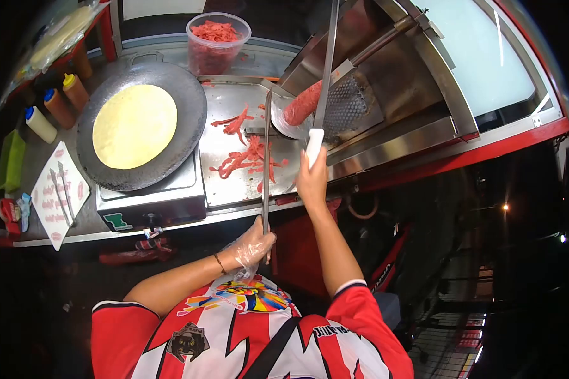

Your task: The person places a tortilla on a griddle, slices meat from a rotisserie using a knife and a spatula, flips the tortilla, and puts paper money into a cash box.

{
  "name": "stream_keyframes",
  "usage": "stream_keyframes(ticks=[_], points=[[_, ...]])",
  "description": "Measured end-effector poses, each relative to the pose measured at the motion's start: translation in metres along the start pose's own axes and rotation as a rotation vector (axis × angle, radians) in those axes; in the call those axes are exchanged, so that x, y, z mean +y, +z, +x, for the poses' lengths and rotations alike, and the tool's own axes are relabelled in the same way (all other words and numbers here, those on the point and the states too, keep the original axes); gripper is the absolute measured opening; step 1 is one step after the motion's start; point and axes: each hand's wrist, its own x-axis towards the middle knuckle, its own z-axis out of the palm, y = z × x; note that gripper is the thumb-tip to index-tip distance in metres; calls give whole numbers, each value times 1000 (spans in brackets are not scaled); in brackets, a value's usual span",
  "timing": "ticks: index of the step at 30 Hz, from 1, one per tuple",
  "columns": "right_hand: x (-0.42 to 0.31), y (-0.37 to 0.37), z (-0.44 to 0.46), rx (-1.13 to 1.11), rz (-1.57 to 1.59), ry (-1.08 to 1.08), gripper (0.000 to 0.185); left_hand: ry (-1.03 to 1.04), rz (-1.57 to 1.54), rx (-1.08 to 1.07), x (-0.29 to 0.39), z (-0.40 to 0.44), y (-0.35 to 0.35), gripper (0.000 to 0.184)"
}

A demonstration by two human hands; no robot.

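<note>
This is a food stall selling kebabs, by the look of it: just past 12 o'clock a column of red meat [302,106] sits on a spit before a steel roaster [417,69], and at 10 o'clock a round griddle [193,108] carries a flatbread [134,126]. Farther out at 10 stand squeeze bottles [59,108], at 11 a tub [216,62] of meat shavings, at 9 printed paper [44,202], at 2 a red-framed pane [483,54]
</note>
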Motion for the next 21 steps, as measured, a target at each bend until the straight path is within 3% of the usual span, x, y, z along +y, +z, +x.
stream_keyframes(ticks=[3,7,9,11,13,17,19,21], points=[[27,18,-9,-59,58,154,33,-1,20,-10,-2,3,-2,28],[64,13,-126,-146,110,218,34,-9,46,4,19,4,-6,29],[57,9,-115,-174,177,301,30,-16,82,8,27,3,-8,30],[71,20,-69,-123,60,84,26,-16,108,13,17,8,-7,31],[44,21,-28,-165,31,189,25,1,103,25,19,11,-6,34],[50,3,-97,-157,-18,148,35,24,152,8,22,26,-18,38],[88,-11,-147,-220,-91,186,37,86,222,2,16,32,-23,38],[77,-16,-128,-223,-58,170,35,135,270,10,12,35,-25,39]])
